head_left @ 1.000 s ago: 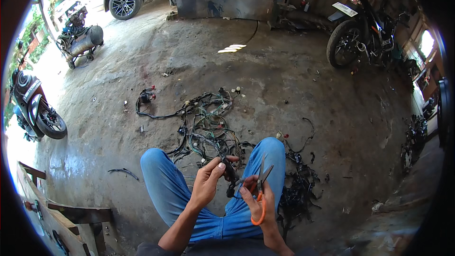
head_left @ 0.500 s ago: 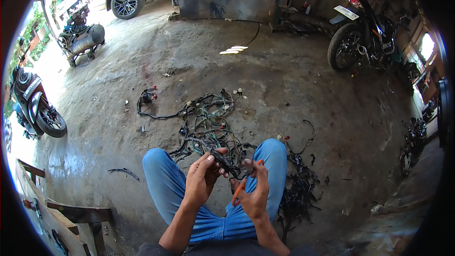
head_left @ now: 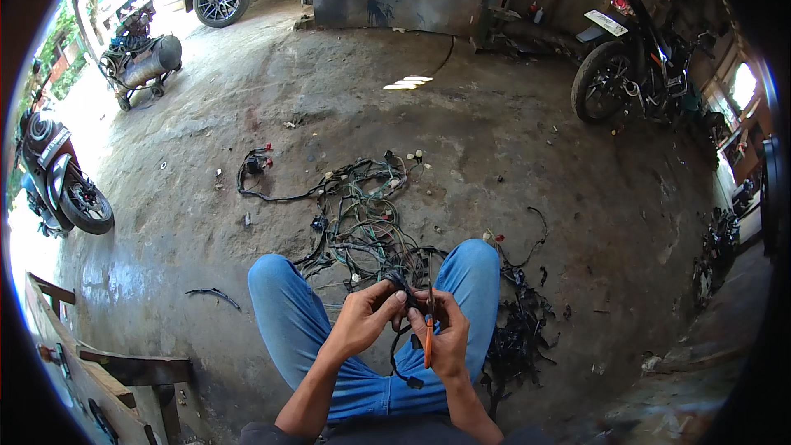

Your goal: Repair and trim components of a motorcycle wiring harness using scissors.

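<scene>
Between my knees, my left hand (head_left: 367, 317) pinches a black-wrapped section of a wiring harness (head_left: 362, 245). Close against it, my right hand (head_left: 445, 334) grips orange-handled scissors (head_left: 428, 344), their slim blades pointing away from me. The right fingertips also come up to the black section, but whether they press on it is hidden. A loose black cable end with a connector (head_left: 414, 382) hangs below my hands, over my jeans. The rest of the harness sprawls on the floor beyond, a tangle of green and black wires with small white and red plugs.
Black scraps (head_left: 521, 325) are heaped beside my right knee, and a short black strip (head_left: 212, 297) lies left of me. A wooden bench (head_left: 107, 375) stands at the lower left. Further off are a motorcycle (head_left: 614, 74), another motorcycle (head_left: 70, 185) and an air compressor (head_left: 148, 66).
My hands have come together, the left shifting right. The scissors have turned from slanted to upright, blades pointing away. A cable end with a connector now dangles below my hands.
</scene>
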Demonstrator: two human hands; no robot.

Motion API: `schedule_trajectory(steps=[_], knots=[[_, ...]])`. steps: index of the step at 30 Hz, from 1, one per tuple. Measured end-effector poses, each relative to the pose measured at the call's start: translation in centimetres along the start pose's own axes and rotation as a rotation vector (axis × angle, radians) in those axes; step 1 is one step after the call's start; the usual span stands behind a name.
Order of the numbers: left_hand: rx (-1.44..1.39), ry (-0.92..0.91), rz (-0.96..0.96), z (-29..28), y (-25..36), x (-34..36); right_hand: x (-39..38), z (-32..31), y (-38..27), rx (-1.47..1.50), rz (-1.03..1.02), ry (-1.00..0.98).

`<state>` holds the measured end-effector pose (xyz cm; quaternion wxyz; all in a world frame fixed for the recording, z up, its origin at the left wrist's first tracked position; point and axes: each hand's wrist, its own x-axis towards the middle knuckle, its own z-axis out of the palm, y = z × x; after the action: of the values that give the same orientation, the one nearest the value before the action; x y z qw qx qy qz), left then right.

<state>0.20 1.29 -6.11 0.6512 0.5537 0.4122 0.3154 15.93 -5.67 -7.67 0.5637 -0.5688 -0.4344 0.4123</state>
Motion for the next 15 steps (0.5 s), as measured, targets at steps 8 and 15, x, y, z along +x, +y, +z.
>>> schedule_trajectory(steps=[8, 15], knots=[[0.137, 0.071, 0.114, 0.4, -3.3, 0.8, 0.4, -0.1, -0.3, 0.386, 0.288, 0.032], [0.246, 0.348, 0.363, 1.7, -8.4, 1.8, -0.1, 0.9, 0.4, 0.621, 0.349, -0.001]])
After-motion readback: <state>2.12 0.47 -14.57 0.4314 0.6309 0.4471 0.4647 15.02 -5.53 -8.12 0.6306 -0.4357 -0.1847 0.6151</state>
